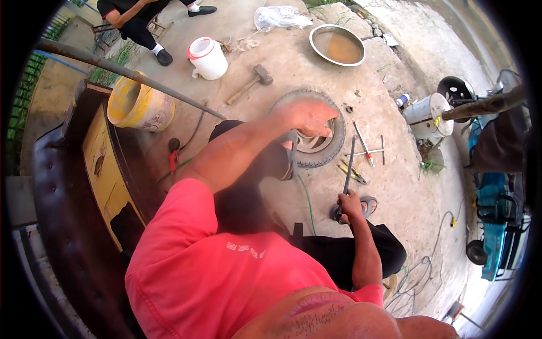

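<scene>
Gripping a dark metal bar [350, 165] near its lower end, likely for leverage, the right hand [349, 203] sits apart from the blurred left hand [312, 117], fingers loosely parted over the wheel [337, 139], contact unclear; the wheel lies flat, seemingly for steadiness, pliers [353, 173] close by.

Short-sleeved red shirt [248, 282], pale chest print [245, 249], black trousers [333, 260], grey sandals [292, 164]

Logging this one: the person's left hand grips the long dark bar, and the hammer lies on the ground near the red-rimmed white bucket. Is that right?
One slip: the head view shows the right hand gripping the long dark bar; the hammer does lie on the ground near the red-rimmed white bucket.
</scene>
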`<state>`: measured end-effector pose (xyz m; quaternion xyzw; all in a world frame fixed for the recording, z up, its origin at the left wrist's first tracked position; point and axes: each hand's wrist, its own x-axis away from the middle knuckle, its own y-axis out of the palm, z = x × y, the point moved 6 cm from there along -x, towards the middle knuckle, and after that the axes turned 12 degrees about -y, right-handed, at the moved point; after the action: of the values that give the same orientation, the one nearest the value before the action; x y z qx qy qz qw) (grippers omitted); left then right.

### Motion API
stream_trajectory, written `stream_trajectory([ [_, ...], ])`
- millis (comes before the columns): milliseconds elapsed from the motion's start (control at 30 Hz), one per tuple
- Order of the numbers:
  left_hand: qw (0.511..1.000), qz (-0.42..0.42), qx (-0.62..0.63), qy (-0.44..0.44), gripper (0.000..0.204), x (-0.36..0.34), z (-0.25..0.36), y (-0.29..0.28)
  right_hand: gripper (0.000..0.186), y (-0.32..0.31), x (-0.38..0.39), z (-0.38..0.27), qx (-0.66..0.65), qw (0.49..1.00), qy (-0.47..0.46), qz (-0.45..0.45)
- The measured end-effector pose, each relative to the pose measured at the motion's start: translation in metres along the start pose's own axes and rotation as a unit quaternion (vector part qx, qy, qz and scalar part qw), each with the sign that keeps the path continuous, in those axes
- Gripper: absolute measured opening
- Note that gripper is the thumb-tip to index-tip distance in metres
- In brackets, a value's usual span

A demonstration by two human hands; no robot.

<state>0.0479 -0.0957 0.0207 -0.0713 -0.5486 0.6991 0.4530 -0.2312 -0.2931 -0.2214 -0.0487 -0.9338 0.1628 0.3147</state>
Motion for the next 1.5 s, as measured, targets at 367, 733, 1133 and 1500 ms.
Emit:
stream_trajectory([
  [367, 0.991, 0.098, 0.078, -0.057, 0.06, 0.0, -0.034, -0.045, 0.033, 0.0, -0.002, -0.003, 0.012, 0.999, -0.034, 0.004],
  [733, 0.955, 0.232, 0.134, -0.127, 0.066, -0.014, -0.065, -0.063, 0.033, -0.001, -0.002, 0.001, 0.001, 1.0, -0.02, 0.007],
  [1133, 0.986, 0.094, 0.081, -0.115, 0.06, -0.015, -0.05, -0.048, 0.012, 0.004, 0.014, -0.026, -0.225, 0.973, 0.045, -0.013],
  [1500, 0.967, 0.195, 0.115, -0.115, 0.064, -0.015, -0.065, -0.063, 0.011, 0.005, 0.019, -0.027, -0.217, 0.974, 0.056, -0.007],
])
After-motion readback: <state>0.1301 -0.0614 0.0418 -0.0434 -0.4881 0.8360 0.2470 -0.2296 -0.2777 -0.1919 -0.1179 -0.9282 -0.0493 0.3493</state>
